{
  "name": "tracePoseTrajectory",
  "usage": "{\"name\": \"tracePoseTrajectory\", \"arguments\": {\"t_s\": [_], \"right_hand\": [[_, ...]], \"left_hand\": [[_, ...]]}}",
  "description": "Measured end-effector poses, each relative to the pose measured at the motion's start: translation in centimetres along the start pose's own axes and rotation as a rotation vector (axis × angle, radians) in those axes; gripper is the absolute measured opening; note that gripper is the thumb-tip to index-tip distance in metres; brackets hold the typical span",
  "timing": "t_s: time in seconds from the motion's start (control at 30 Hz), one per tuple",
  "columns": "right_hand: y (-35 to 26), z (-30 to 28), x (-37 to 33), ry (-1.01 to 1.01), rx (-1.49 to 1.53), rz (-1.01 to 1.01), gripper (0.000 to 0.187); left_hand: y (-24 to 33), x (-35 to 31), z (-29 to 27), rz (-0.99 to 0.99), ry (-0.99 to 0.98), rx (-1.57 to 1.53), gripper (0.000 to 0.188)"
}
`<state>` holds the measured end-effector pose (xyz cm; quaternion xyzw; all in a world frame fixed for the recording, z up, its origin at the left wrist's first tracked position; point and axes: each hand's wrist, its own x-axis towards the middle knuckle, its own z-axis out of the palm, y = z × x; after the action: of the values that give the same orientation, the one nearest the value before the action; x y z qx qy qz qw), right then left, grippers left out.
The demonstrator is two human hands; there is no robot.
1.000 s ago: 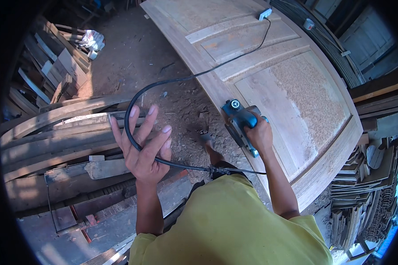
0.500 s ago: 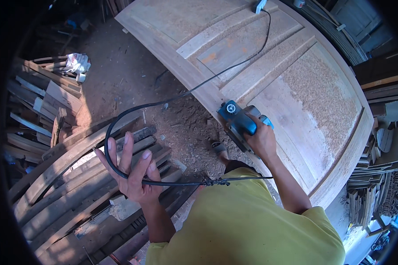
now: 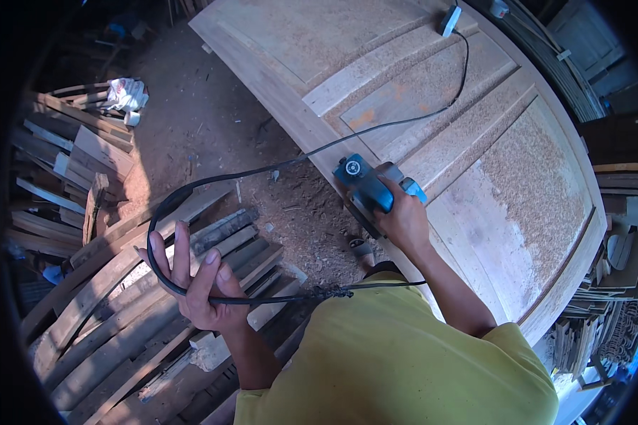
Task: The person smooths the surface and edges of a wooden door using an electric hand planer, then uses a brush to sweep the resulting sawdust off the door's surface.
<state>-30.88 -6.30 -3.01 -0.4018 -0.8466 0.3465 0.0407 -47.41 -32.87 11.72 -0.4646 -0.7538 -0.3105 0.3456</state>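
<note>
My right hand (image 3: 406, 225) is wrapped round the rear handle of a blue electric planer (image 3: 367, 190). The planer rests on the near edge rail of a large wooden panelled door (image 3: 485, 216), at its left side. Raised off to the left is my left hand (image 3: 209, 294), palm up, its fingers partly spread. A black power cord (image 3: 244, 171) passes between those fingers and loops round the outside of them. From the loop one length crosses the door, and the other runs past my yellow shirt through a knotted, twisted stretch (image 3: 333, 292) toward my right arm.
Wood shavings (image 3: 535, 173) cover much of the door. A blue-and-white socket block (image 3: 449, 21) lies at its far end, joined to the cord. Curved timber pieces (image 3: 156, 319) are stacked at left, with more boards (image 3: 78, 163) beyond. Cut pieces (image 3: 609, 283) are piled at right.
The planer and my right hand have slid a short way to the far left along the door's edge. My left hand has moved slightly left and down, carrying the cord's loop with it.
</note>
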Motion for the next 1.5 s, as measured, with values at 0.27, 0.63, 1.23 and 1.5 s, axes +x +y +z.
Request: {"name": "tracePoseTrajectory", "arguments": {"t_s": [0.27, 0.63, 1.23, 1.5], "right_hand": [[-5.0, 2.1, 6.9, 0.025, 0.042, -0.037, 0.066], [-11.3, 5.3, 15.8, 0.071, 0.042, -0.113, 0.054], [-24.8, 10.9, 33.9, 0.121, 0.026, -0.084, 0.058], [-30.3, 13.4, 43.1, 0.137, 0.002, -0.146, 0.057]], "left_hand": [[-2.3, 2.4, -0.6, 0.073, 0.036, 0.086, 0.022], [-6.3, 2.3, -0.3, -0.041, 0.065, 0.129, 0.024], [-25.6, 10.6, 8.2, -0.189, 0.061, -0.043, 0.01], [-35.8, 15.4, 11.7, -0.192, -0.031, -0.202, 0.005]]}}
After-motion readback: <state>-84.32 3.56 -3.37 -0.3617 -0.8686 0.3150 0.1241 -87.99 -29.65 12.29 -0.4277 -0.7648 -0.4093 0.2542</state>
